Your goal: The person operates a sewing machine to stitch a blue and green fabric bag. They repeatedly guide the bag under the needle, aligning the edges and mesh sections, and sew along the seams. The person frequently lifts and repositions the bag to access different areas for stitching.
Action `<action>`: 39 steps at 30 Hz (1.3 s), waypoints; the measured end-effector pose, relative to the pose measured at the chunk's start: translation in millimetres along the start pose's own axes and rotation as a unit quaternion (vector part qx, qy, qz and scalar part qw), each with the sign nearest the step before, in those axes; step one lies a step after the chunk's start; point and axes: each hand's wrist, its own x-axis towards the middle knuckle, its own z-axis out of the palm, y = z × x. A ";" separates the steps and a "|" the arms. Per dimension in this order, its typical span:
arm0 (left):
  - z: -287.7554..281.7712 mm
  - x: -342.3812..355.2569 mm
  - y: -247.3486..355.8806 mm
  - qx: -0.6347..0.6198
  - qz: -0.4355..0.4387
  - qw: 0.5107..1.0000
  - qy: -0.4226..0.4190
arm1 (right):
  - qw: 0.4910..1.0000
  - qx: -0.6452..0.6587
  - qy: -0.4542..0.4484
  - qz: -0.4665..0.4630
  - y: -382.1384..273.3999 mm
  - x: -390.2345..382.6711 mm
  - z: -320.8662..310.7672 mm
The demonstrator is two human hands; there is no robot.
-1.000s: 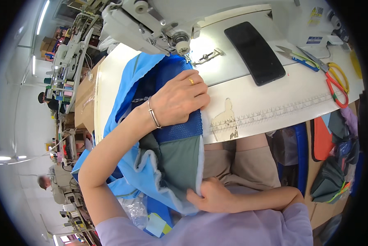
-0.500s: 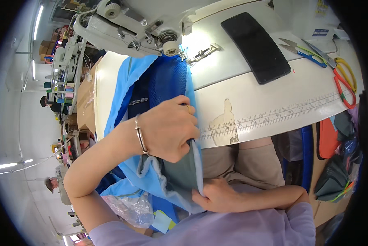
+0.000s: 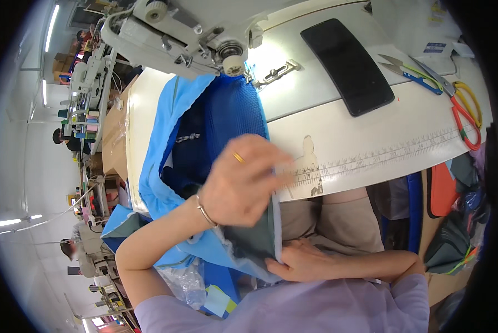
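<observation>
A light blue fabric piece with dark blue mesh and grey lining runs from beneath the sewing machine's presser foot down to my lap. My left hand, with a ring and a bracelet, is over its right edge. Motion smears those fingers, so their grip is unclear. Lower down, my right hand pinches the pale grey edge of the same piece between thumb and fingers. Part of the fabric is hidden under my left hand and forearm.
Right of the needle area a black phone lies on the table. Past it are blue-handled snips and red-and-yellow scissors. A printed ruler scale follows the table's front edge. A clear plastic bag lies low at left.
My left hand has lifted from its closed hold on the fabric and turned, its fingers now blurred toward the right. The fabric's lower part has shifted; my right hand keeps its pinch, slightly moved.
</observation>
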 end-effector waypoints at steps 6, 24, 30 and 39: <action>-1.4 15.4 -13.7 0.188 -0.265 0.943 -0.067 | 0.996 -0.036 0.058 -0.060 -6.5 6.5 18.7; 4.6 7.7 -25.3 0.107 -0.315 0.943 -0.028 | 0.828 -0.431 0.256 -0.253 -33.0 26.5 -77.4; -0.2 6.4 -34.6 0.080 -0.307 0.946 -0.072 | 0.863 -0.394 0.219 -0.230 -43.6 24.9 -75.6; -5.0 -12.0 -40.6 -0.135 -0.367 0.919 -0.037 | 0.855 -0.373 0.186 -0.308 -43.2 35.9 -85.9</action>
